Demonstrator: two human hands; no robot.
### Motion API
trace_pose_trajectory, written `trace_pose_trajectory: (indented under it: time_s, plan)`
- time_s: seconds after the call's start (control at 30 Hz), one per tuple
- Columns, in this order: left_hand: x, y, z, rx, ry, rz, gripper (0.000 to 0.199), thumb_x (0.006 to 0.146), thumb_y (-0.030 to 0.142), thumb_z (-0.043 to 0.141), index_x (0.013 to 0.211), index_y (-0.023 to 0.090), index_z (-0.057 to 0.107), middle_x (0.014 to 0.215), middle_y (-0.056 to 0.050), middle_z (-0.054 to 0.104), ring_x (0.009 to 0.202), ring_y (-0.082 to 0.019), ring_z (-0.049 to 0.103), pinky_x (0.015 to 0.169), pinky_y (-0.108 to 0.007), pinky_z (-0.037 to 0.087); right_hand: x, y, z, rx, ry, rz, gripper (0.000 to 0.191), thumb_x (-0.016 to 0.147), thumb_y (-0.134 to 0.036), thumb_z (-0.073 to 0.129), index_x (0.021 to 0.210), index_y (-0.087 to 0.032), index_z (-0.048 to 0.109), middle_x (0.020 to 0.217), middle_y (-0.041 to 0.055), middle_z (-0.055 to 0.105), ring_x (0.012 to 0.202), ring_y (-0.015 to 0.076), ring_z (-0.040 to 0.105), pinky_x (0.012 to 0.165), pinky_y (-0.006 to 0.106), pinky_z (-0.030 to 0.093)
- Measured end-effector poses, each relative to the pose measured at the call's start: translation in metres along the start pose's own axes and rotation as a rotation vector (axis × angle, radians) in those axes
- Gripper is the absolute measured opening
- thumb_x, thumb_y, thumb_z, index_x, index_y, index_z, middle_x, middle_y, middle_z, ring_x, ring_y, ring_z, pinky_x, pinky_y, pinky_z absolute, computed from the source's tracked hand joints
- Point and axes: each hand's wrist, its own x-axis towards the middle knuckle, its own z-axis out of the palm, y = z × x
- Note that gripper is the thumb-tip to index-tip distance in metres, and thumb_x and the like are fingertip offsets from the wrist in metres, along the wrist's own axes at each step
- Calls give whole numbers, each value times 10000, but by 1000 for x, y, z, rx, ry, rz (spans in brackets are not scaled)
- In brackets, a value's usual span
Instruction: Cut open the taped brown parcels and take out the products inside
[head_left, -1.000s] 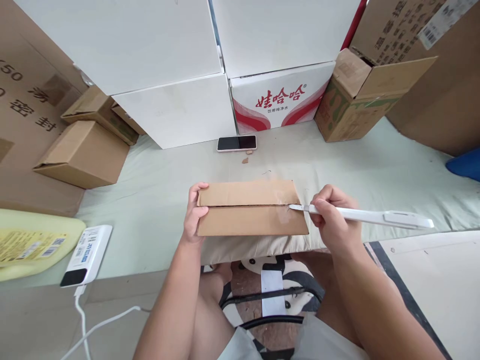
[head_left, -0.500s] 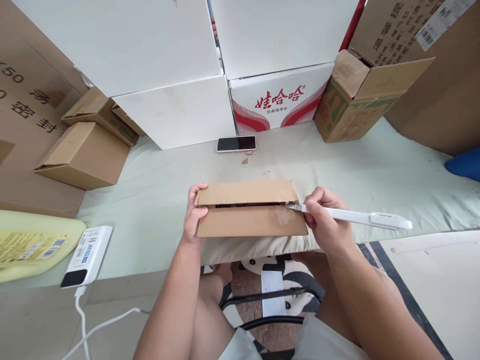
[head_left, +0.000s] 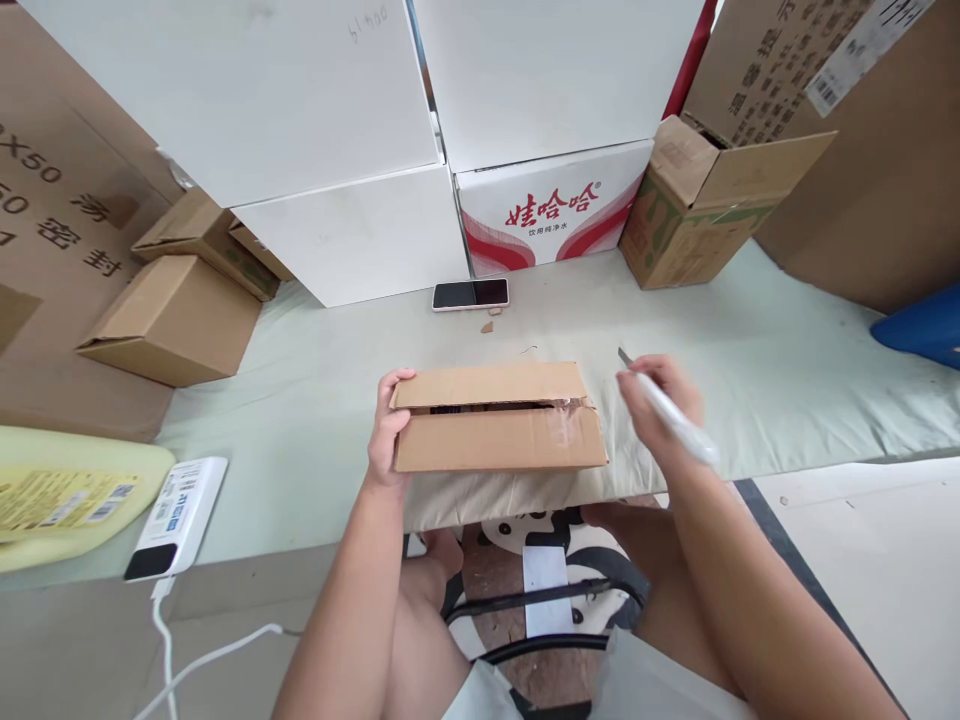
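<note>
A small brown cardboard box (head_left: 495,440) stands near the front edge of the cloth-covered table. Its two top flaps are parted by a narrow slit, with dark contents barely showing inside. Clear tape, cut and wrinkled, clings to the right end of the slit. My left hand (head_left: 388,425) grips the box's left end, fingers at the far flap and thumb at the near one. To the right of the box, apart from it, my right hand (head_left: 660,405) is closed around a white utility knife (head_left: 679,420). The blade points up and left, and the hand is slightly blurred.
A phone (head_left: 471,294) lies behind the box, with cardboard scraps (head_left: 487,327) close by. White cartons (head_left: 360,235) line the back. An open carton (head_left: 682,220) stands at right. On the left are a power bank (head_left: 176,518) with a white cable and a yellow jug (head_left: 75,495).
The knife blade has come out of the slit at the box's right end. My right hand has moved right and turned the knife. My left hand still holds the box.
</note>
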Motion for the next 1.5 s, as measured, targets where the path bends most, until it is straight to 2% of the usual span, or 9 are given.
trace_pose_trajectory:
  time_s: [0.1, 0.23, 0.33, 0.53, 0.77, 0.9, 1.03, 1.2, 1.5]
  plan:
    - [0, -1, 0, -3, 4, -1, 401, 668, 366, 695, 1057, 270, 696, 1008, -26, 635, 841, -200, 601, 711, -297, 524, 9, 29, 5, -393, -203, -81, 160, 825, -282, 612, 952, -242, 699, 748, 11, 631, 642, 162, 536, 587, 280, 368]
    - [-1, 0, 0, -6, 7, -4, 405, 664, 370, 703, 1055, 268, 692, 1018, -25, 629, 847, -197, 604, 712, -293, 522, 17, 45, 16, -609, -268, -149, 337, 839, -189, 512, 1090, -248, 729, 984, 64, 713, 688, 178, 550, 591, 296, 338]
    - [-2, 1, 1, -7, -21, 5, 406, 679, 397, 708, 1063, 266, 677, 1018, -29, 636, 849, -208, 618, 706, -308, 526, 16, 39, 23, -514, -256, -199, 376, 838, -174, 479, 1099, -244, 740, 1012, 71, 697, 707, 173, 560, 626, 298, 381]
    - [-1, -2, 6, -122, 50, -5, 406, 676, 400, 793, 998, 291, 572, 961, 8, 622, 828, -179, 616, 732, -300, 524, -9, 8, 22, 129, -161, -194, 87, 858, -298, 613, 842, -225, 658, 757, -5, 598, 676, 137, 547, 611, 258, 428]
    - [5, -1, 9, -17, 150, 15, 429, 603, 307, 864, 738, 219, 466, 933, 2, 589, 825, -152, 565, 746, -263, 496, -30, -24, 26, 371, -158, -413, 270, 835, -444, 791, 653, -257, 721, 689, 19, 583, 690, 167, 559, 644, 330, 466]
    - [6, 0, 10, 47, 153, 70, 350, 630, 315, 858, 687, 205, 530, 1126, -38, 628, 1032, -212, 604, 860, -315, 516, -33, -32, 24, 390, -194, -610, 497, 882, -702, 662, 648, -272, 746, 604, 34, 571, 668, 199, 566, 697, 396, 473]
    - [6, 3, 10, 92, 16, 88, 338, 759, 525, 744, 641, 218, 666, 1241, -85, 620, 1289, -313, 539, 1084, -428, 493, -34, -35, 21, 329, -386, -745, 557, 1027, -615, 419, 787, -278, 792, 669, 34, 681, 673, 200, 609, 784, 426, 490]
    - [8, 10, 5, 178, -228, 64, 592, 863, 743, 521, 638, 248, 756, 1547, 0, 495, 1396, -346, 463, 1279, -487, 371, -31, -35, 18, 98, -554, -801, 699, 1047, -585, 206, 1008, -324, 853, 964, 48, 793, 991, 269, 681, 996, 491, 487]
    - [5, 14, 2, 265, -245, 95, 654, 893, 776, 471, 694, 225, 763, 1600, -36, 423, 1451, -387, 348, 1239, -499, 400, -31, -32, 16, 16, -569, -760, 664, 1033, -593, 237, 956, -290, 824, 1147, 56, 769, 1113, 302, 641, 1063, 524, 456]
